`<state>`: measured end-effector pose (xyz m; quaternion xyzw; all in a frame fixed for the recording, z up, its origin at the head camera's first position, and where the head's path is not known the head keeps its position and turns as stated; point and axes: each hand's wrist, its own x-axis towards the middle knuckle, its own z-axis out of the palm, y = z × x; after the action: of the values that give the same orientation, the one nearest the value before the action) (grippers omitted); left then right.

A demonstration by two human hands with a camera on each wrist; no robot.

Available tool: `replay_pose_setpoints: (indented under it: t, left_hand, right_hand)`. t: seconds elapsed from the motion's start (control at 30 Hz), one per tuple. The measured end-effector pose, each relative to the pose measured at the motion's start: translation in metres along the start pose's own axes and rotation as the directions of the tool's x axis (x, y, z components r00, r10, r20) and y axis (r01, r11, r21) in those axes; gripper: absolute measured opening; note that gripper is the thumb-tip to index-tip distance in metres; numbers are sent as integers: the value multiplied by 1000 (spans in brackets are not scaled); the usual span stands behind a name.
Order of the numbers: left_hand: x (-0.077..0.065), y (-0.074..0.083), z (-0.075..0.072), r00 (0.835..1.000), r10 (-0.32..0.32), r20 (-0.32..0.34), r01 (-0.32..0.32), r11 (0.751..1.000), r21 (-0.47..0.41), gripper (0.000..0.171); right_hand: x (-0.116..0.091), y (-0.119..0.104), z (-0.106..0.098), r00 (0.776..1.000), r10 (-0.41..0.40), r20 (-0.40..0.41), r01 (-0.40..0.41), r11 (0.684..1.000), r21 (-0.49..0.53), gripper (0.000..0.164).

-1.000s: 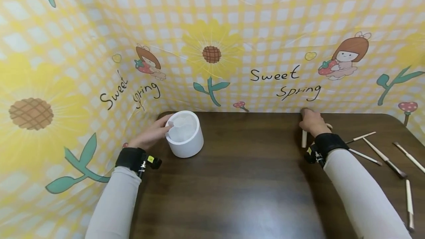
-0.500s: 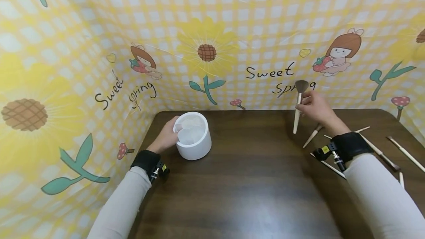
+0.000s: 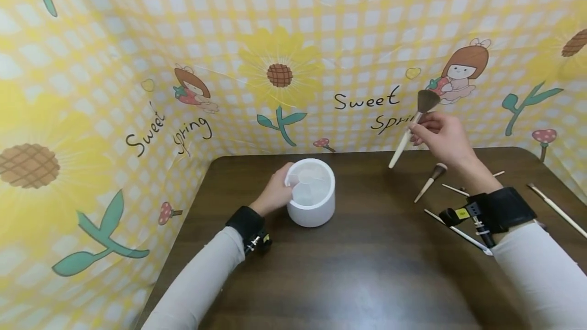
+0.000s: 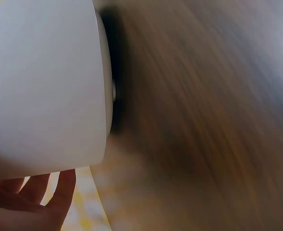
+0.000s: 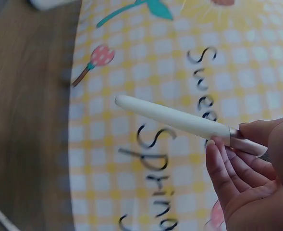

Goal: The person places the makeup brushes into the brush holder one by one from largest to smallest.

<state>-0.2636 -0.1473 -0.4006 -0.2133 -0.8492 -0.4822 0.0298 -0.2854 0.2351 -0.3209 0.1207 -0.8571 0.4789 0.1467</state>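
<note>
In the head view a white round brush holder (image 3: 312, 214) with clear dividers inside sits left of the table's middle. My left hand (image 3: 276, 191) grips its left wall, with the thumb at the rim. The left wrist view shows fingers (image 4: 63, 192) against the white wall of the holder (image 4: 45, 86). A large makeup brush (image 3: 401, 146) with dark bristles and a pale handle is pinched in my right hand (image 3: 448, 136), raised above the table's back edge. Its bristles point up and the handle slants down-left. In the right wrist view, thumb and fingers meet near the metal ferrule (image 5: 247, 144).
A smaller makeup brush (image 3: 430, 183) lies below my right hand. Further brushes, among them a thin one (image 3: 458, 232) and a longer one (image 3: 557, 209), lie on the right of the brown table (image 3: 357, 274). Yellow checked cloth (image 3: 229, 70) rises behind and at left.
My right hand has picked the large brush up off the table and raised it. My left hand has brought the holder rightward, toward the table's middle.
</note>
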Motion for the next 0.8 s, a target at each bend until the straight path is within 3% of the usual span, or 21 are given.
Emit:
replay_pose_setpoints:
  t: [0.1, 0.3, 0.4, 0.63, 0.8]
  left_hand:
    - [7, 8, 19, 1000, 8, 21, -8, 1000, -21, 43]
    - [29, -2, 63, 998, 21, 64, -18, 999, -33, 44]
    - [36, -4, 78, 996, 8, 89, -6, 1000, -25, 44]
    - [44, 5, 95, 989, 16, 149, -11, 999, -39, 40]
    - [48, 4, 97, 985, 45, 166, -34, 997, -64, 39]
  right_hand:
    - [-3, -18, 3, 999, -49, -6, 50, 998, 25, 33]
    - [-15, -57, 10, 987, -154, -52, 159, 980, 120, 25]
    - [-19, -67, 17, 976, -206, -63, 214, 965, 154, 23]
    - [-25, -66, 33, 972, -235, 17, 232, 968, 96, 17]
    - [-21, -45, 48, 965, -234, 115, 230, 972, 50, 16]
